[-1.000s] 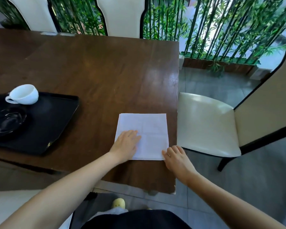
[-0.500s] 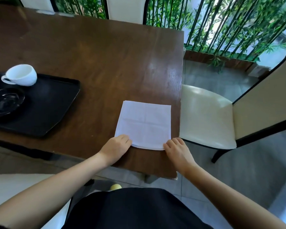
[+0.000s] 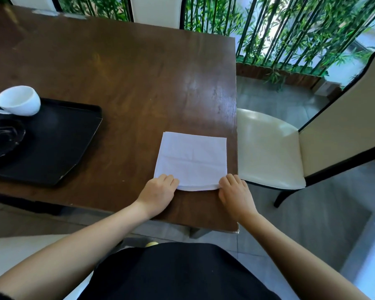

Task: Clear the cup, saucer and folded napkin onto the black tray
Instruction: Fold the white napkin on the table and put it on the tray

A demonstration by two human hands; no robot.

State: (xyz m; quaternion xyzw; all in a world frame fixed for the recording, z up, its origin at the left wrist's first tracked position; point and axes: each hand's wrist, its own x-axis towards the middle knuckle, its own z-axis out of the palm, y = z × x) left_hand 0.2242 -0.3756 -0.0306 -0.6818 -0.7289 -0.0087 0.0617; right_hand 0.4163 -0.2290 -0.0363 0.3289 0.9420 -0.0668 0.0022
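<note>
A white napkin (image 3: 193, 160) lies flat near the right edge of the brown table (image 3: 126, 68). My left hand (image 3: 159, 192) grips its near left corner and my right hand (image 3: 234, 192) grips its near right corner; the near edge looks slightly lifted. On the left sits the black tray (image 3: 59, 141). A white cup (image 3: 16, 100) rests tilted at the tray's far left, and a black saucer (image 3: 2, 135) sits on the tray's left part, cut off by the frame.
A cream chair (image 3: 266, 148) stands close against the table's right side. More cream chair backs (image 3: 156, 9) stand behind the far edge, with green bamboo (image 3: 290, 29) beyond. The near table edge runs just behind my wrists.
My left hand slid from the middle of the napkin back to its near left corner. My right hand stayed at the near right corner. The camera view shifted a little.
</note>
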